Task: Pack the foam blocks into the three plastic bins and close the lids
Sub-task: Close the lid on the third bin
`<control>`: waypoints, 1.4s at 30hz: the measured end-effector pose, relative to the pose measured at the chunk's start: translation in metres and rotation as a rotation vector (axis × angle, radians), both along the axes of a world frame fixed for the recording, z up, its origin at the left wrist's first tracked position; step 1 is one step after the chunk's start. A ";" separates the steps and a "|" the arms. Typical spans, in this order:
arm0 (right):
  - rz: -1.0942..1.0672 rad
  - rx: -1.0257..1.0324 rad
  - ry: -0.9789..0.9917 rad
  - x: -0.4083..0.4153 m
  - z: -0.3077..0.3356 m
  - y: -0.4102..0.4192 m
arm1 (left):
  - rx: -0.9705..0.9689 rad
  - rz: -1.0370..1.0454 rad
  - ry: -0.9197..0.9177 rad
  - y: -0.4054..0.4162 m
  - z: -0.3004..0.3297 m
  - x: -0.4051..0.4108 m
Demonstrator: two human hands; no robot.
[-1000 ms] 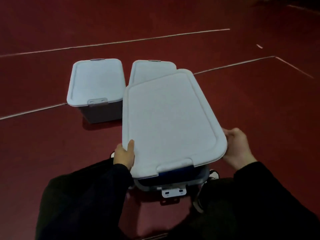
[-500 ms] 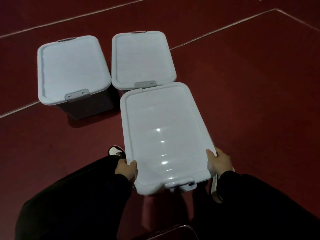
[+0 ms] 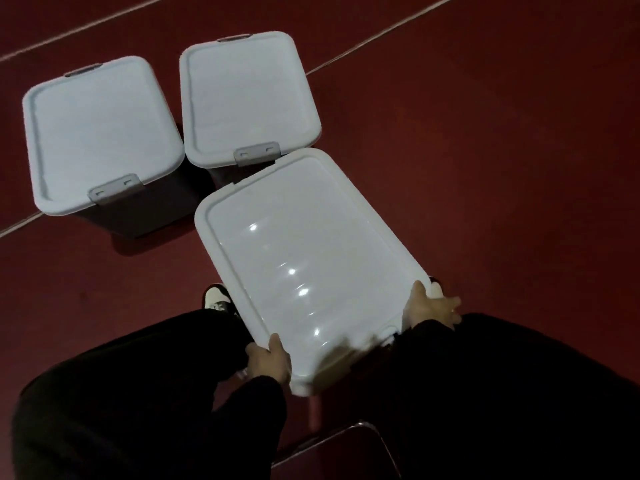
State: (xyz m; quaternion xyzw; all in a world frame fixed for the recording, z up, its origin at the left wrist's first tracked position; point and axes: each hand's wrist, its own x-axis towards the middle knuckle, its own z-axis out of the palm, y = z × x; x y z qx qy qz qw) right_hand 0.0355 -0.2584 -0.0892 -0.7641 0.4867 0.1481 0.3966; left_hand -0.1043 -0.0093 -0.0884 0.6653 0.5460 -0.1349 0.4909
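Three bins with pale lids stand on the red floor. The far left bin (image 3: 100, 133) and the far middle bin (image 3: 247, 98) have their lids on and grey latches folded down. The nearest lid (image 3: 304, 258) lies flat over the third bin, which it hides. My left hand (image 3: 268, 360) grips the lid's near left corner, thumb on top. My right hand (image 3: 431, 306) holds the lid's near right edge, thumb on top and fingers spread below the rim. No foam blocks are visible.
The dark red floor (image 3: 485, 150) carries white painted lines. My dark-trousered legs flank the near bin, with one shoe (image 3: 216, 297) at its left. A curved metal bar (image 3: 346, 436) shows at the bottom, between my legs.
The lid has come down from a tilted position to lie flat on the near bin. My hands have slid to its near corners, and the camera has leaned further over the bins.
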 end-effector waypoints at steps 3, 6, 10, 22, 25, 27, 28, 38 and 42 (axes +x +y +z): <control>-0.119 0.261 0.012 -0.032 -0.010 0.019 | -0.011 0.044 -0.005 -0.004 -0.002 -0.005; -0.066 0.225 -0.182 -0.023 -0.010 0.025 | -0.078 -0.036 -0.028 0.001 -0.012 0.004; 0.029 0.198 -0.215 0.011 -0.013 0.011 | -0.268 -0.066 -0.066 -0.014 -0.012 0.000; 0.486 0.223 -0.352 0.177 0.002 0.077 | -0.309 -0.482 0.015 -0.046 -0.020 0.077; 0.504 0.268 -0.352 0.167 0.013 0.084 | -0.035 -0.525 -0.041 0.008 0.015 0.109; 0.473 0.239 -0.379 0.150 0.019 0.071 | 0.303 -0.488 -0.157 0.052 0.034 0.124; 0.468 0.191 -0.364 0.139 0.018 0.062 | 0.455 -0.480 -0.220 0.073 0.043 0.129; 0.324 0.353 -0.129 0.070 -0.001 0.036 | 0.492 -0.504 0.019 0.200 0.017 0.095; 0.228 0.351 -0.195 0.071 -0.019 0.040 | 0.540 -0.450 0.058 0.215 0.003 0.097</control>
